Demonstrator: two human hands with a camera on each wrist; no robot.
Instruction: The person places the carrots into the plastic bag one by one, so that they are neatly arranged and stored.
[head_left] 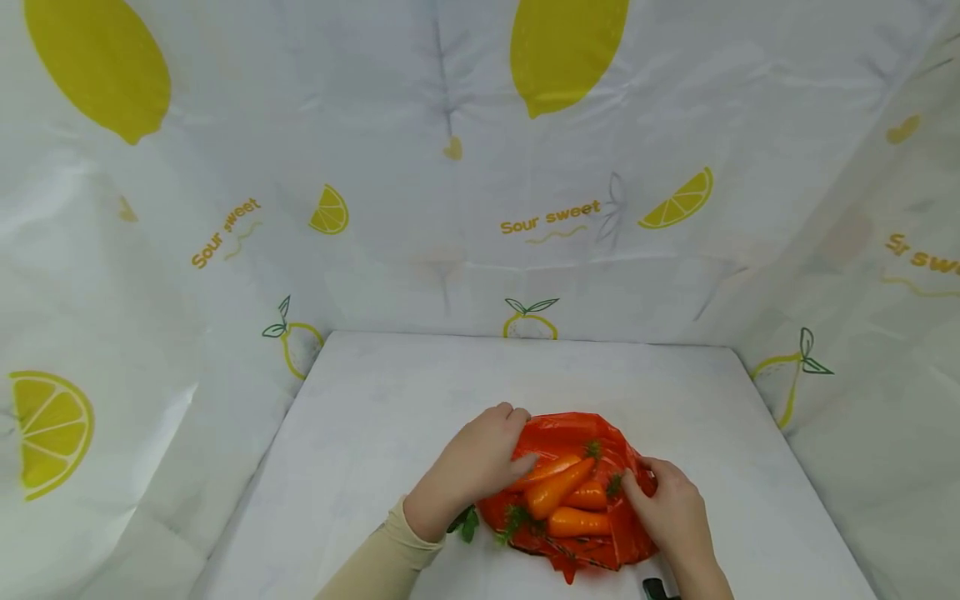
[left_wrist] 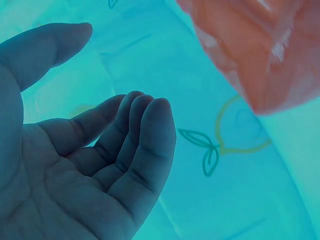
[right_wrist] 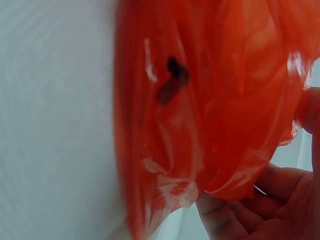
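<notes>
A red plastic bag (head_left: 573, 427) lies with its mouth spread on the white table, several orange carrots (head_left: 558, 490) with green tops showing inside. At the bag's left edge is my left hand (head_left: 483, 454), palm turned toward the carrots. In the left wrist view, the left fingers (left_wrist: 157, 135) are loosely bent with nothing between them and the thumb, and the bag appears beyond them. My right hand (head_left: 675, 508) holds the bag's right edge, thumb on the inner side and fingers outside. Red plastic fills much of the right wrist view.
Green leaves (head_left: 468, 525) stick out beside the bag below my left wrist. A black object (head_left: 655, 588), partly cut off, lies near the right wrist at the bottom edge. Lemon-printed sheets (head_left: 420, 275) wall the white table (head_left: 390, 392) at the back and both sides.
</notes>
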